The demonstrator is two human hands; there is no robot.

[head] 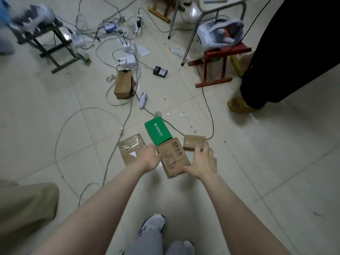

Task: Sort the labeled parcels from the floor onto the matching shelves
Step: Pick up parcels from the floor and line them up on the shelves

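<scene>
Grey trousers (147, 243) and a grey-and-white sneaker (153, 224) fill the bottom edge, and from there two bare forearms reach out over the pale tiled floor (55, 116). The left grip (149, 157) sits at the left edge of a brown cardboard parcel with dark printed drawing and lettering (173, 159); I see only the back of that hand, with the fingers hidden beyond it, so I cannot tell whether it holds anything. The right grip (202, 161) is wide, fingers spread over the parcel's right side and thumb near its close right corner, with nothing pinched that I can make out. That printed parcel lies flat on the floor between both grips. Just to its left lies a flat brown parcel wrapped in clear tape (128, 146), touching its far edge is a green rectangular box with pale lettering (158, 132), and just beside its far right corner is a small brown taped parcel (192, 142) (my right fingertips overlap its near edge). Well beyond them a taller brown parcel with a torn top (122, 84) rests among grey and white cables, near a white handheld controller (143, 101) and a black charger block (160, 71). A thin black cable (208, 111) runs past the green box. At right stand a red wooden stool (219, 57), a black trouser leg (285, 52) and a yellow slipper (237, 105).
</scene>
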